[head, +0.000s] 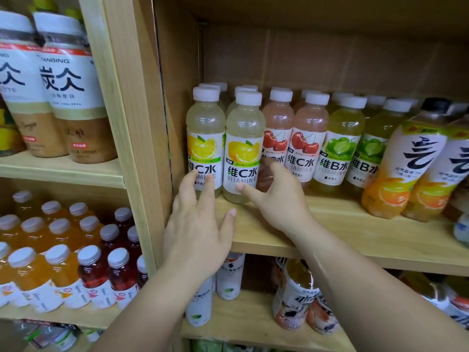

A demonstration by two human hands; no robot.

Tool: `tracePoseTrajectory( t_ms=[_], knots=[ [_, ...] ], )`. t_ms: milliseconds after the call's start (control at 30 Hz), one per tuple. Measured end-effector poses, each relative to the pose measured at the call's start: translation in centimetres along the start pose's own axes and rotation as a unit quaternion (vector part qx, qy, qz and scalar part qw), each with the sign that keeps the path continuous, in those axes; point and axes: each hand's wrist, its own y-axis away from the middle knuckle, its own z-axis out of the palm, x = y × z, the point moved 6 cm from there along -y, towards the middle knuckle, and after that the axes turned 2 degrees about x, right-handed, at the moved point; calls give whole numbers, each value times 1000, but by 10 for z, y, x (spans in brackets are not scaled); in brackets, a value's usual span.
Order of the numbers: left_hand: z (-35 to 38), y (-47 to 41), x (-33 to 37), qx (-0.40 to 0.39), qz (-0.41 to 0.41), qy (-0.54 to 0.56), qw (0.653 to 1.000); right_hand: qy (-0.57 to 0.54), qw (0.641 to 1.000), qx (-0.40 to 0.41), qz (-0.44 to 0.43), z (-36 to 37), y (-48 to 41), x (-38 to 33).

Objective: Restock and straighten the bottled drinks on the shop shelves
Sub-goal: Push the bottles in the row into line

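Standing back from shelf edge [355,259], lemon bottles [243,151].

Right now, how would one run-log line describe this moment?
phase: straightening | left hand: straight fingers touch left lemon bottle | right hand: grips right lemon bottle | both bottles upright on shelf

The fingertips of the right hand [279,199] are hidden behind the front lemon bottle [243,148]. Of the rear lemon bottles [218,85] only caps are seen. The outermost orange bottle [454,158] is cut by the right edge. The lower-shelf bottles [294,298] are blurred.
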Motion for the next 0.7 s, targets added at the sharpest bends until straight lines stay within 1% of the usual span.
tracePoseTrajectory(
  t_ms=[67,133,267,367,567,633,700],
  knots=[
    [-8,3,5,43,18,56,997,-4,999,35,-4,-17,7,-3],
    [-21,4,22,92,53,112,988,-28,996,78,-23,-46,16,-9],
    [-50,-3,84,150,144,172,963,-29,983,160,-88,-130,23,-30],
    [-70,-17,137,156,206,197,946,-13,969,209,-128,-201,24,-46],
    [-114,-52,245,178,288,215,916,-18,936,296,-189,-331,13,-65],
    [-126,-65,280,194,304,218,907,-16,924,322,-207,-363,6,-71],
    [-133,-79,314,199,301,204,910,3,917,336,-217,-390,-7,-77]
  ],
)
